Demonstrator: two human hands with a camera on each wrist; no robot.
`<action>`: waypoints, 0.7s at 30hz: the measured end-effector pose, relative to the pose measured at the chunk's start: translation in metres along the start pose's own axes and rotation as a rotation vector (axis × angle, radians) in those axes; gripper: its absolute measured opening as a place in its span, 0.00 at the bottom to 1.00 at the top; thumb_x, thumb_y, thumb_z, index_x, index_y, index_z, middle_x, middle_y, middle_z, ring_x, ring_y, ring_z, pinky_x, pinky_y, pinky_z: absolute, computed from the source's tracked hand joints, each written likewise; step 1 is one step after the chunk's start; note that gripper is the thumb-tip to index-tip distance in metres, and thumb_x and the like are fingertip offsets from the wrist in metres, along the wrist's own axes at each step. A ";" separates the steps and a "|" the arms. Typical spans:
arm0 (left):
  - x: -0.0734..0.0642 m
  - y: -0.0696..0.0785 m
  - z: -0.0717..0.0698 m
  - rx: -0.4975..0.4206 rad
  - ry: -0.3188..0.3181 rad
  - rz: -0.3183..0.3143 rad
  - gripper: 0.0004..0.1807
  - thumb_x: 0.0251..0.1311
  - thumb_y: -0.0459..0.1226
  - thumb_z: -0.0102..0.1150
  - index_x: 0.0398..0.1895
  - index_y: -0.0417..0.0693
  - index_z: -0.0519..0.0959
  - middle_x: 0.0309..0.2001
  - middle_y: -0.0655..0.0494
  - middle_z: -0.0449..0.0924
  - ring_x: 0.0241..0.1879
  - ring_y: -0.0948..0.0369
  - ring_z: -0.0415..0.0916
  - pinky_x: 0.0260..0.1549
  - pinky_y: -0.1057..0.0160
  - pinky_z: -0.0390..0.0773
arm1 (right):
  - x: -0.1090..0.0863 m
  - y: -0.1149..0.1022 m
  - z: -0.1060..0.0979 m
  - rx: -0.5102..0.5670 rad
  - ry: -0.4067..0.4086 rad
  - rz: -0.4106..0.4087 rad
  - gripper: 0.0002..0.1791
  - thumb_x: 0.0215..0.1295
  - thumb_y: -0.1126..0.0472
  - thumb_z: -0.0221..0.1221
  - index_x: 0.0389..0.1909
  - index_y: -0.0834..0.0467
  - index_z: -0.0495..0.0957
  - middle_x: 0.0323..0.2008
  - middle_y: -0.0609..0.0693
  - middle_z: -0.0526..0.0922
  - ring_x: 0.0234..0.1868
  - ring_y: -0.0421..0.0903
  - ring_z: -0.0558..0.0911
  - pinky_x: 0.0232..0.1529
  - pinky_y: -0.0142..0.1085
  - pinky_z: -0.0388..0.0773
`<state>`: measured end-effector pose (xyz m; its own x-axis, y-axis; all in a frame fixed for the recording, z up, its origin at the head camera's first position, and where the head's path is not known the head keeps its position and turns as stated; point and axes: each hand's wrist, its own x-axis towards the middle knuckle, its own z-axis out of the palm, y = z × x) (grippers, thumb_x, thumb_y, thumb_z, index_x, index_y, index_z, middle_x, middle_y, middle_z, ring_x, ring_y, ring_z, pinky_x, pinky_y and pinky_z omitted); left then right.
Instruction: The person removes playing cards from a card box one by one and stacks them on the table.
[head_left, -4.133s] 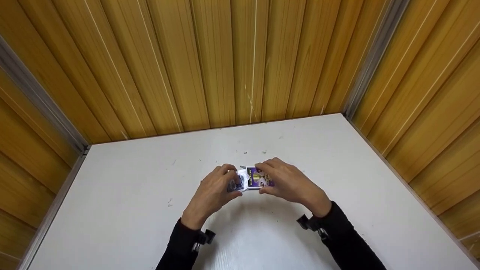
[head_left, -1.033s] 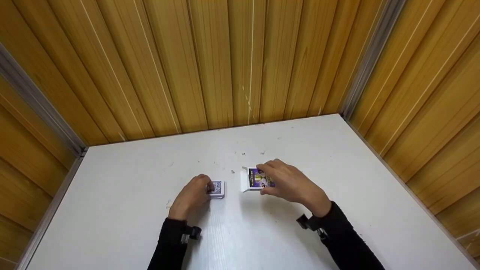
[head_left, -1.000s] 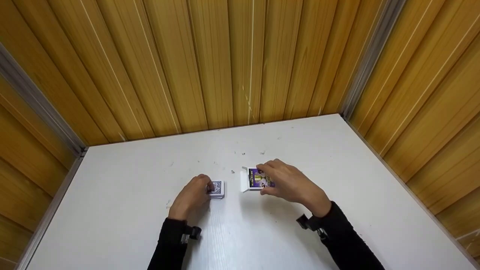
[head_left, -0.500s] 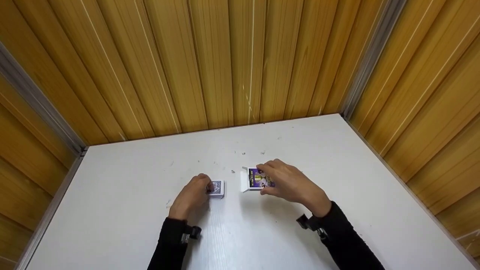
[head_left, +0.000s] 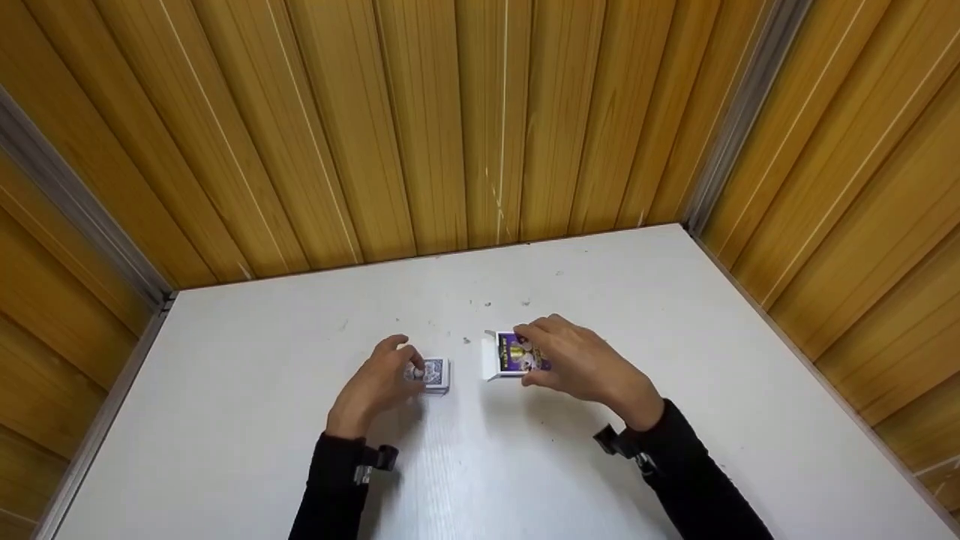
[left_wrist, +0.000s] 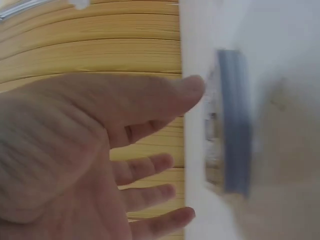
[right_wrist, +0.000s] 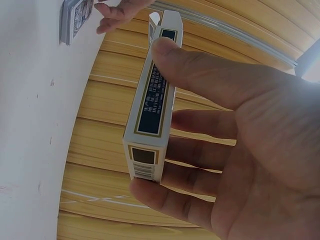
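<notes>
A deck of playing cards [head_left: 435, 373] with blue patterned backs lies on the white table. My left hand [head_left: 375, 386] hovers just over its left end. In the left wrist view the thumb and fingers [left_wrist: 150, 167] are spread, apart from the blurred deck [left_wrist: 236, 125]. My right hand [head_left: 589, 367] grips a card box [head_left: 513, 354] with a purple picture face, holding it above the table. Its white end flap [head_left: 489, 358] stands open towards the deck. The right wrist view shows the thumb pressed on the box's printed narrow side [right_wrist: 152, 107]; what is inside is hidden.
The white table [head_left: 247, 390] carries small dark marks beyond the hands. Yellow wood-look panels [head_left: 420, 135] wall it in at the back and both sides, with grey metal strips at the corners. A black camera mount [head_left: 386, 457] sits on each wrist.
Four seconds ago both hands held cards and box together. The deck has since come out and been set on the table to the left. Just now my left hand has let go and lifted slightly.
</notes>
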<state>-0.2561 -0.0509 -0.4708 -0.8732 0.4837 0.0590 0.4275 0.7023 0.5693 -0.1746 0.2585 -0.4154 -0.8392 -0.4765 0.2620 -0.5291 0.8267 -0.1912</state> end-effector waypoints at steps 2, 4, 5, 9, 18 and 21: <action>-0.002 0.011 -0.005 0.004 0.064 0.003 0.08 0.60 0.30 0.70 0.41 0.43 0.83 0.61 0.43 0.76 0.59 0.49 0.74 0.55 0.50 0.77 | 0.000 0.000 0.000 0.004 0.003 0.001 0.37 0.59 0.52 0.76 0.65 0.63 0.74 0.55 0.57 0.82 0.56 0.52 0.80 0.51 0.46 0.81; -0.003 0.023 -0.009 -0.013 0.140 0.033 0.05 0.63 0.30 0.68 0.40 0.43 0.82 0.49 0.49 0.82 0.48 0.54 0.78 0.48 0.53 0.79 | 0.001 0.000 0.000 0.008 0.001 0.008 0.37 0.59 0.52 0.76 0.66 0.64 0.74 0.55 0.57 0.82 0.57 0.53 0.80 0.52 0.46 0.81; -0.003 0.030 -0.009 -0.032 0.178 0.055 0.04 0.64 0.30 0.68 0.39 0.44 0.82 0.43 0.52 0.82 0.42 0.56 0.78 0.44 0.55 0.80 | 0.001 -0.001 -0.001 0.010 0.001 0.012 0.37 0.59 0.52 0.76 0.66 0.64 0.74 0.56 0.58 0.82 0.57 0.53 0.80 0.53 0.47 0.81; -0.002 0.058 -0.006 -0.145 0.296 0.138 0.04 0.66 0.31 0.66 0.39 0.46 0.80 0.31 0.58 0.79 0.30 0.62 0.75 0.31 0.63 0.79 | 0.002 -0.001 -0.001 0.010 0.004 0.025 0.38 0.58 0.52 0.76 0.66 0.64 0.74 0.56 0.58 0.82 0.58 0.54 0.80 0.54 0.47 0.80; -0.001 0.088 0.020 -0.352 0.325 0.249 0.06 0.67 0.27 0.62 0.39 0.43 0.75 0.31 0.56 0.80 0.29 0.63 0.76 0.28 0.67 0.79 | 0.003 -0.003 0.002 0.004 0.011 0.016 0.38 0.57 0.52 0.77 0.66 0.62 0.74 0.55 0.57 0.82 0.55 0.52 0.80 0.52 0.45 0.81; -0.001 0.089 0.028 -0.382 0.301 0.248 0.07 0.66 0.25 0.61 0.39 0.42 0.74 0.31 0.56 0.79 0.30 0.63 0.76 0.29 0.67 0.78 | 0.003 -0.005 0.003 0.000 0.016 0.000 0.38 0.57 0.53 0.77 0.66 0.62 0.75 0.55 0.57 0.82 0.55 0.51 0.80 0.52 0.44 0.81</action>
<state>-0.2106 0.0256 -0.4427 -0.8094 0.4004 0.4295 0.5626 0.3191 0.7627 -0.1747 0.2519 -0.4165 -0.8369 -0.4718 0.2775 -0.5294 0.8265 -0.1913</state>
